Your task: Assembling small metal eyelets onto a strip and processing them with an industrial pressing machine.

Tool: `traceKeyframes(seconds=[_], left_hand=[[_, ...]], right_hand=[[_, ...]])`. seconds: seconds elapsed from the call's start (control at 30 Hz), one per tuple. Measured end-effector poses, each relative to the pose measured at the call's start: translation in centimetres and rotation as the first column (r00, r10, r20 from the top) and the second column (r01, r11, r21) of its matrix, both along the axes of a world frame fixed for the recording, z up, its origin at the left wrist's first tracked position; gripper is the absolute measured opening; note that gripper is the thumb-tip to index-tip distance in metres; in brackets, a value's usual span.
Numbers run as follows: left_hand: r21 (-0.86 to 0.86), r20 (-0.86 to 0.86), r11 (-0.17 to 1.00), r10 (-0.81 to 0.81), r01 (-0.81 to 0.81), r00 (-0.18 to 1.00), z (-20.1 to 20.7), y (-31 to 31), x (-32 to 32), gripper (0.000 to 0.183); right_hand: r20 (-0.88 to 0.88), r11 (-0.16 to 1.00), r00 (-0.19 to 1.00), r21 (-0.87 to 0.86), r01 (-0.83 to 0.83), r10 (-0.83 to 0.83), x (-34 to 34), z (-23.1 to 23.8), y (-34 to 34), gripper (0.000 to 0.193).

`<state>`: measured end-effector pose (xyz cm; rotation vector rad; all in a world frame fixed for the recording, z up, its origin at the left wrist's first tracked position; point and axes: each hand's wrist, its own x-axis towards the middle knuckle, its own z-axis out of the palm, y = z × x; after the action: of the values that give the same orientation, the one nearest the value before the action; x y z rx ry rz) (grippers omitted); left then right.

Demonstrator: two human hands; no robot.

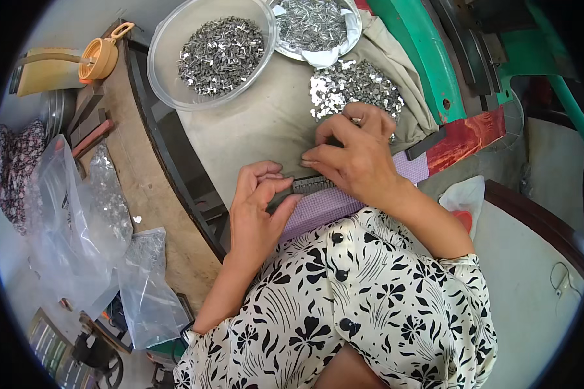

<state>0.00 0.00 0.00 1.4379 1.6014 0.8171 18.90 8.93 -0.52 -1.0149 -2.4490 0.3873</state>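
Note:
A dark, narrow metal strip with a row of small slots [313, 185] lies crosswise in front of me on a purple checked cloth [324, 209]. My left hand [256, 204] is at its left end, with thumb and forefinger closed about that end. Over the strip's right part hovers my right hand [363, 155], its thumb and forefinger pinched together; whatever they hold is too small or hidden to name. Just beyond the right hand, a pile of small shiny metal pieces [353, 87] lies on a grey-beige cloth [240, 139].
A clear plastic tub [159, 81] of small metal parts stands ahead, beside a lined bowl [352, 48] of thin metal pieces. Green machine framing [418, 55] rises on the right. Plastic bags [146, 295] and an orange cup-like container [99, 59] are at the left.

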Motion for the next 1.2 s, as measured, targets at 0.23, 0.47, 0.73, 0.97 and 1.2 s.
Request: traceKeyframes(seconds=[0.23,0.47,0.73,0.97,1.2], left_hand=[[0.081,-0.004,0.997,-0.004,0.004,1.000,0.4,0.4,-0.2,0.032],[0.458,-0.153,0.889,0.078,0.001,0.985,2.3,1.6,0.9,0.035],[0.653,-0.224,0.755,0.119,0.058,0.967,2.8,2.5,1.2,0.020],[0.697,-0.421,0.648,0.025,0.306,0.907,3.2,2.8,0.4,0.013],[0.697,-0.415,0.650,0.018,0.305,0.910,3.6,3.2,0.6,0.018]], right_hand=[[-0.059,0.986,0.996,-0.155,0.063,-0.073,-0.2,1.1,0.4,0.011],[-0.263,0.840,0.944,-0.542,0.027,-0.199,-0.7,2.9,0.4,0.010],[-0.395,0.485,0.849,-0.852,-0.197,-0.351,-0.3,4.1,0.5,0.015],[-0.323,0.679,0.926,-0.726,-0.108,-0.198,0.6,5.0,0.6,0.010],[-0.320,0.646,0.925,-0.754,-0.119,-0.204,0.2,5.1,1.6,0.011]])
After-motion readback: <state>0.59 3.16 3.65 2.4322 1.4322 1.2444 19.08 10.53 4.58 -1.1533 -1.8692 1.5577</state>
